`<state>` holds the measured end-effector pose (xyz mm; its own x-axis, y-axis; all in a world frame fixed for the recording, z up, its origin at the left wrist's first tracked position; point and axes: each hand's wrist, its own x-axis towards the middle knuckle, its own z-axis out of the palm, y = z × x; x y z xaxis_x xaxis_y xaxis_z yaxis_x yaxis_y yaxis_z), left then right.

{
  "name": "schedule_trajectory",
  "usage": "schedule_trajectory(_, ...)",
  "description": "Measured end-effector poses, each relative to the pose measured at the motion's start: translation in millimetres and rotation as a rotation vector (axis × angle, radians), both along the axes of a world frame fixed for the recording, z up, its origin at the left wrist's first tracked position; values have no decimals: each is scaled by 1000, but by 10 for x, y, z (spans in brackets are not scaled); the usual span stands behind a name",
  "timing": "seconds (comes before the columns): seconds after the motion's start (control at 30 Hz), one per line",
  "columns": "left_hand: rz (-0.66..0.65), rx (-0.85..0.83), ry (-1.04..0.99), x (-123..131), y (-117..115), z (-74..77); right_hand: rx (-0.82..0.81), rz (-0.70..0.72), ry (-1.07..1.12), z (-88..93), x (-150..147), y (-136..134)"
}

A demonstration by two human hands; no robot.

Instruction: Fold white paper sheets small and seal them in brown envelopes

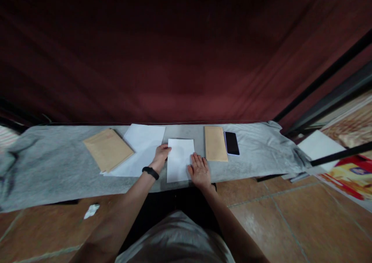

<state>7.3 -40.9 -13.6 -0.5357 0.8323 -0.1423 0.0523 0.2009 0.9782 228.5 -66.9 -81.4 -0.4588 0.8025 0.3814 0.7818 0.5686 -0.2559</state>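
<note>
In front of me a white sheet of paper (180, 160), perhaps folded, lies flat on a narrow table with a grey cloth. My left hand (161, 154), with a black band on its wrist, pinches the sheet's left edge near the upper corner. Flat on the right edge rests my right hand (200, 171), fingers stretched out and holding nothing. Just beyond it lies a brown envelope (215, 143). To the left, several larger white sheets (145, 138) are partly covered by a stack of brown envelopes (109, 150).
A phone (232, 143) with a dark screen lies right of the single envelope. Behind the grey cloth (58, 166) hangs a dark red curtain (174, 69). Black metal bars (328, 73) stand at the right. A crumpled white scrap (91, 211) is on the tiled floor.
</note>
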Motion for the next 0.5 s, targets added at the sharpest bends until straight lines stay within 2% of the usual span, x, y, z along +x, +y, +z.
schedule_trajectory(0.1, -59, 31, -24, -3, 36, 231, -47, -9, 96, -3, 7, 88)
schedule_trajectory(0.17, -91, 72, -24, -4, 69, 440, -96, -32, 232, 58, -7, 213)
schedule_trajectory(0.23, -113, 150, 9, -5, 79, 681, -139, -42, 402, 194, -30, 380)
schedule_trajectory(0.33, -125, 396, 242, -14, -14, 998, -161, -8, 585, 497, -51, 624)
schedule_trajectory(0.4, -168, 491, 403, -27, -151, 1086, -164, -11, 638, 683, -38, 715)
schedule_trajectory(0.43, -217, 516, 455, -36, -235, 1073, -171, 3, 659, 748, -23, 725)
schedule_trajectory(0.5, -304, 527, 490, -59, -412, 930, -200, 45, 701, 796, 16, 666)
